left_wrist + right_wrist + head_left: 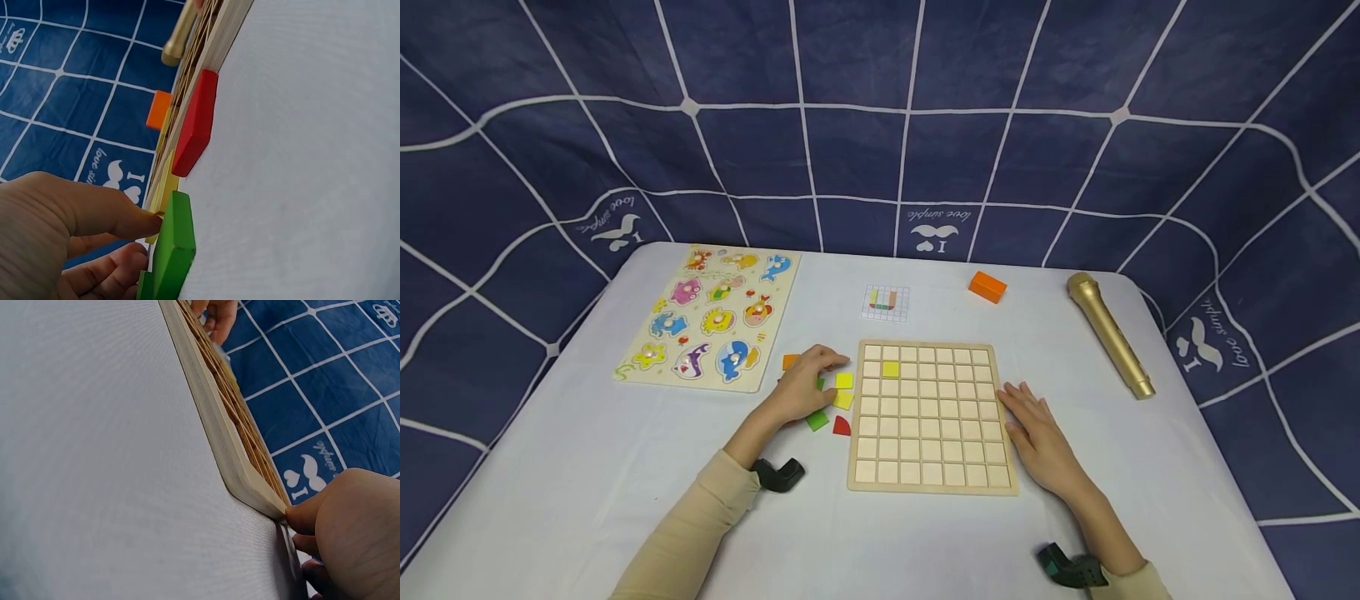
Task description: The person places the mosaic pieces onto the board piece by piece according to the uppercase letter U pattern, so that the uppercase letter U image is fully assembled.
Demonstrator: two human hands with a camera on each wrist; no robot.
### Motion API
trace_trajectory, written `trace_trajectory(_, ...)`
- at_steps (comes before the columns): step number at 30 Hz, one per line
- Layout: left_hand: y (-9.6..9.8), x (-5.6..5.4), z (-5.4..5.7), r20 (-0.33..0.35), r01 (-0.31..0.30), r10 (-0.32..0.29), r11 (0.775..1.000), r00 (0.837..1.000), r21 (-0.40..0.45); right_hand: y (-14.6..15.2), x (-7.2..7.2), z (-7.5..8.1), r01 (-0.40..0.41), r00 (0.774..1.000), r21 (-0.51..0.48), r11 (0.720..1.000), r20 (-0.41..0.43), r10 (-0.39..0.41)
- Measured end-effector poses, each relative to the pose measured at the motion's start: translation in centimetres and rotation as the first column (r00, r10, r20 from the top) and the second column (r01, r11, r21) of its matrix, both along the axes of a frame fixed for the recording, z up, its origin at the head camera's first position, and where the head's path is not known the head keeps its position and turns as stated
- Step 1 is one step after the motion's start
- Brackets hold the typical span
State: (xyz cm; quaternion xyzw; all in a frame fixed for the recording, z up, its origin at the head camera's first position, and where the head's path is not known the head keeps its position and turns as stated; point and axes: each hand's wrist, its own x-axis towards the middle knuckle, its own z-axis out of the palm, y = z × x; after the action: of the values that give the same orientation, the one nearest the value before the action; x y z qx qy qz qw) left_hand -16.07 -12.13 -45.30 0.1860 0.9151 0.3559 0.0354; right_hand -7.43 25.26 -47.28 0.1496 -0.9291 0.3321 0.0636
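Observation:
A wooden grid board point(932, 451) lies in front of me with one yellow square tile point(891, 369) in its second row. Left of the board my left hand point(805, 385) hovers over loose tiles, thumb and forefinger spread. Its thumb tip is right at a yellow tile point(843, 400), with another yellow tile point(844, 381) behind. A green tile point(817, 420) and a red rounded tile point(842, 426) lie nearer me; an orange tile point(791, 362) is partly hidden by the hand. My right hand point(1037, 437) rests flat, its fingertips against the board's right edge.
Behind the board lies a small gridded card point(886, 312) with a coloured U shape. An animal peg puzzle point(700, 321) is at the back left. An orange block point(987, 287) and a gold microphone point(1111, 335) lie at the back right, before a blue checked cloth point(865, 158).

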Motion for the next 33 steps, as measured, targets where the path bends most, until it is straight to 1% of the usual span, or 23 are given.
trace_trajectory(5, -0.02, -0.08, -0.17, -0.005, -0.002, 0.002, 1.000, 1.000, -0.007, 0.04, -0.02, -0.10, -0.001, 1.000, 0.004, 1.000, -0.009, 0.001)
trace_trajectory(26, -0.05, -0.27, -0.38, -0.014, -0.008, 0.008, 1.000, 1.000, 0.021, 0.04, -0.01, -0.12, -0.011, 1.000, 0.002, 1.000, -0.024, 0.011)
trace_trajectory(31, -0.07, -0.38, -0.34, -0.033, -0.020, 0.021, 0.999, 0.999, 0.039, 0.03, -0.02, -0.11, -0.012, 1.000, 0.008, 1.000, -0.025, 0.012)
trace_trajectory(33, -0.13, -0.45, -0.25, -0.054, -0.028, 0.031, 0.998, 0.998, 0.047, 0.00, -0.03, -0.09, -0.010, 1.000, 0.008, 1.000, -0.021, 0.011)
